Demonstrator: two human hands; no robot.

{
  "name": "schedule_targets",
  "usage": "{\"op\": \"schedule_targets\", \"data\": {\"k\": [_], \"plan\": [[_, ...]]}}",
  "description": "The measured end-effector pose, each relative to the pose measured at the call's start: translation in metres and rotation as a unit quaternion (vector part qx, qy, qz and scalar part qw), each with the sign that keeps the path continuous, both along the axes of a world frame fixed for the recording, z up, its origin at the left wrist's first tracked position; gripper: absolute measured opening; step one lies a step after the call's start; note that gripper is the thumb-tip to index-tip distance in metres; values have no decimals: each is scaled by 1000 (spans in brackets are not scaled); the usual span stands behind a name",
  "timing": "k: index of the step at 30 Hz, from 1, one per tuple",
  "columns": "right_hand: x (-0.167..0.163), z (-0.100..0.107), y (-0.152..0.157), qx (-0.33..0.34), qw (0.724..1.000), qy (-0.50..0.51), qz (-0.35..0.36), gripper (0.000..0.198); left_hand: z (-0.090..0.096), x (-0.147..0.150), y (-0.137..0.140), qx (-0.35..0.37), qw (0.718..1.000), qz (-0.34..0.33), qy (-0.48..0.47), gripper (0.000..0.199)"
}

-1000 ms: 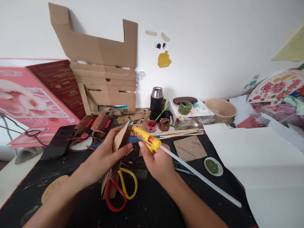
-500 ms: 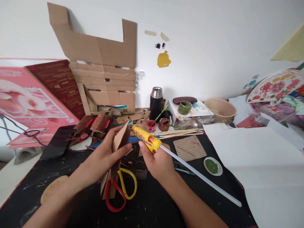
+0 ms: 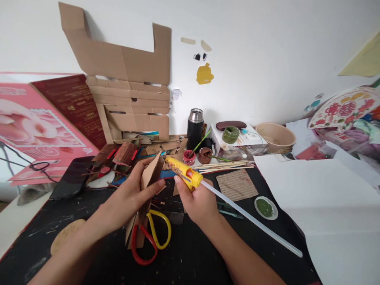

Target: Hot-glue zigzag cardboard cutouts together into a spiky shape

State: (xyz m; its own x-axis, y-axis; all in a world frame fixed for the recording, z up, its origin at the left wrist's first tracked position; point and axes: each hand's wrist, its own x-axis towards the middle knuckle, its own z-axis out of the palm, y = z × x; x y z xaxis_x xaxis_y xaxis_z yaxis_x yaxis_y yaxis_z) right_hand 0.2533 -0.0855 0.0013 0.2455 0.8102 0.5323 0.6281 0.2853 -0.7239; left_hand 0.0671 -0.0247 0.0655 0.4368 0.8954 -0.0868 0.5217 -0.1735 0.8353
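My left hand (image 3: 138,194) is closed on a folded piece of cardboard (image 3: 150,173), thumb on the near face and fingers behind it. In my right hand (image 3: 198,202) is a yellow hot glue gun (image 3: 184,173), its front end pointing left at the cardboard's upper edge. Whether the nozzle touches the cardboard I cannot tell. A long translucent glue stick (image 3: 252,217) sticks out of the back of the gun, over my right forearm. Scissors (image 3: 151,237) with one red and one yellow handle lie below my hands, their blades hidden by cardboard.
A black thermos (image 3: 195,128), paint jars (image 3: 205,155) and thin wooden sticks (image 3: 225,167) stand or lie behind my hands. To the right are corrugated cardboard (image 3: 237,185) and a lid of green paint (image 3: 265,208). A black phone (image 3: 73,178) and brown rolled pieces (image 3: 125,153) lie left.
The glue gun has shifted very slightly to the right, its glue stick with it. My left hand and the cardboard stay in place.
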Motion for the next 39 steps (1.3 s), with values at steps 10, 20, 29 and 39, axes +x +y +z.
{"op": "schedule_targets", "data": {"k": [10, 20, 29, 39], "plan": [[0, 0, 0, 3, 1000, 17, 3, 31, 2, 1, -2, -6, 1000, 3, -2, 79], [1, 1, 1, 8, 1000, 27, 9, 29, 0, 1, -1, -6, 1000, 3, -5, 79], [1, 1, 1, 6, 999, 50, 16, 28, -1, 2, 0, -4, 1000, 8, -1, 80], [2, 1, 2, -3, 999, 49, 10, 31, -1, 1, 0, 2, 1000, 7, -4, 79]]}}
